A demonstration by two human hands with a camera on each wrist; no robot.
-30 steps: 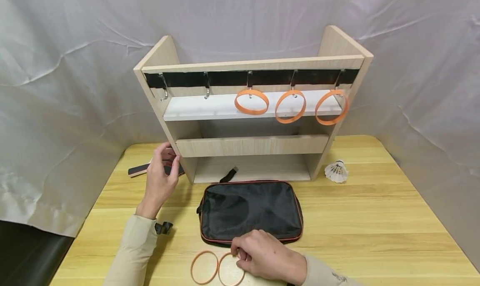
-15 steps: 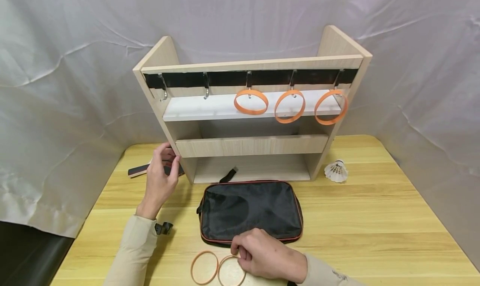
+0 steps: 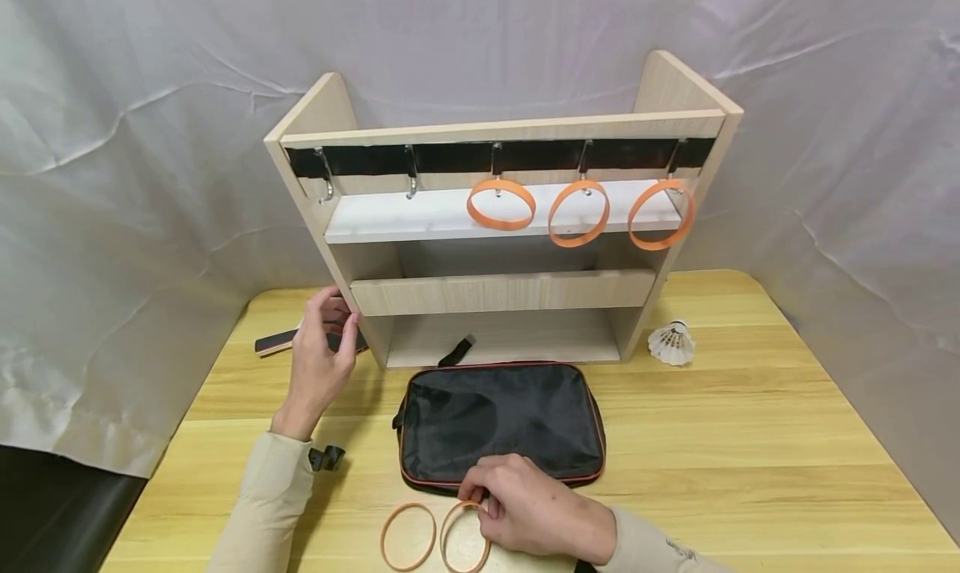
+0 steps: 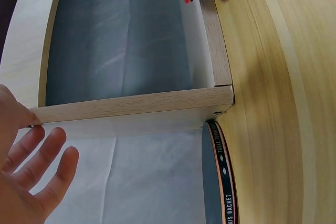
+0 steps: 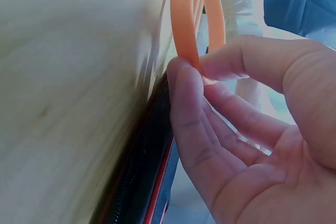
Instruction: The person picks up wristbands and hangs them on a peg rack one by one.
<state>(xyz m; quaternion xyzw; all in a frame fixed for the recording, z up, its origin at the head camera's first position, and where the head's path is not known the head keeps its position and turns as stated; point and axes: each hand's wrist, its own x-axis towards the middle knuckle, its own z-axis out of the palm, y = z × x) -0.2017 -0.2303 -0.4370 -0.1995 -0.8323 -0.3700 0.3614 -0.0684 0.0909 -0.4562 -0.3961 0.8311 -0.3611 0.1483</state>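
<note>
Fingers of my right hand (image 3: 528, 508) pinch a thin orange plastic-looking ring (image 5: 184, 22) by its rim, bottom centre, presumably for control.

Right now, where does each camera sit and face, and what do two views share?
Head: worn on the head, facing forward and down at the shelf and black pouch; left hand and right hand show.
Left wrist: worn there, looking at the shelf's edge and racket; left hand shows.
Right wrist: worn there, looking at the pinched orange ring; right hand shows.
Shared: head and right wrist both show the orange ring and black pouch.
</note>
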